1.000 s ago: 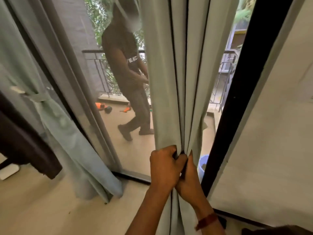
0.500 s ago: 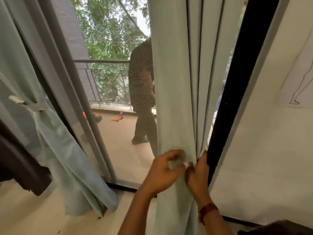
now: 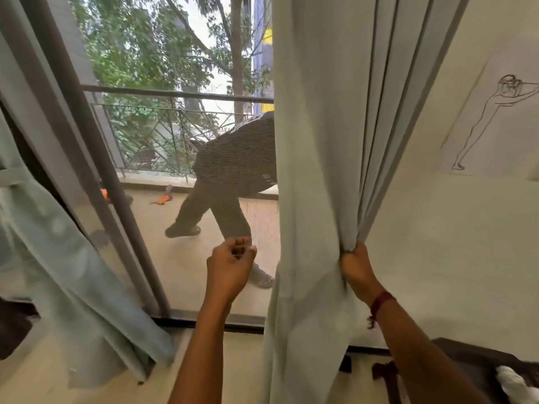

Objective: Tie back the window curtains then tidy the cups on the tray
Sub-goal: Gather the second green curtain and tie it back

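Note:
The pale green right curtain (image 3: 318,147) hangs in folds in front of the glass door. My right hand (image 3: 357,266) grips its gathered folds at about waist height, bunching them toward the wall on the right. My left hand (image 3: 230,266) hovers apart from the curtain, to its left, with fingers loosely curled and holding nothing. The left curtain (image 3: 61,258) hangs at the far left, gathered by a tie-back band (image 3: 11,176). No cups or tray are in view.
A person (image 3: 233,170) bends over on the balcony outside the glass, by the railing (image 3: 175,97). The grey door frame (image 3: 96,158) slants between the curtains. A cream wall with a line drawing (image 3: 493,123) is at right. Dark furniture (image 3: 481,365) sits at the lower right.
My left hand has let go of the right curtain and drawn away to the left. My right hand has pulled the gathered folds rightward toward the wall. The person outside has bent down.

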